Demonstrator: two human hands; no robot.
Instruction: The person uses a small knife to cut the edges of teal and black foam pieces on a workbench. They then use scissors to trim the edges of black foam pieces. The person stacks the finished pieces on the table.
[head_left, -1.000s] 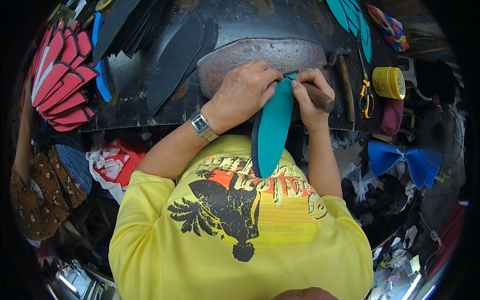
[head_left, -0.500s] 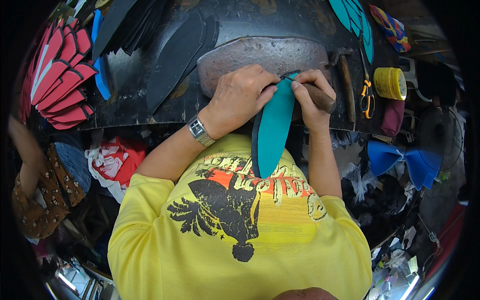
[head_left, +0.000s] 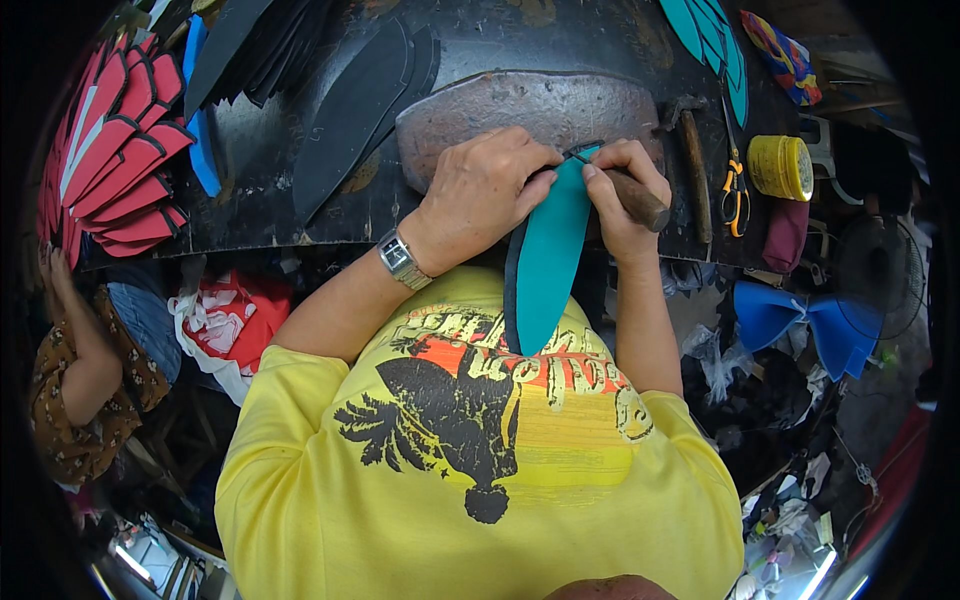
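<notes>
A teal insole-shaped piece (head_left: 552, 260) with a black underlayer hangs over the table's near edge in front of my shirt. My left hand (head_left: 490, 185) pinches it near its far end, thumb and index finger closed on the rim. In my right hand (head_left: 628, 195) is a tool with a thick wooden handle (head_left: 640, 203), its thin dark metal tip meeting the piece's far end beside my left fingertips. Exactly what the tip does there is too small to tell. Just beyond my hands lies a worn, rounded metal slab (head_left: 520, 105).
A hammer (head_left: 695, 175), orange-handled scissors (head_left: 735, 195) and a yellow tub (head_left: 780, 168) stand to the right. Black sole pieces (head_left: 355, 120) and stacked red ones (head_left: 125, 170) lie left; teal ones (head_left: 705, 35) lie far right. A co-worker's arm (head_left: 90, 350) is at the left.
The co-worker's arm at the left has swung up, its hands now by the red stack. My hands and the teal piece have barely moved.
</notes>
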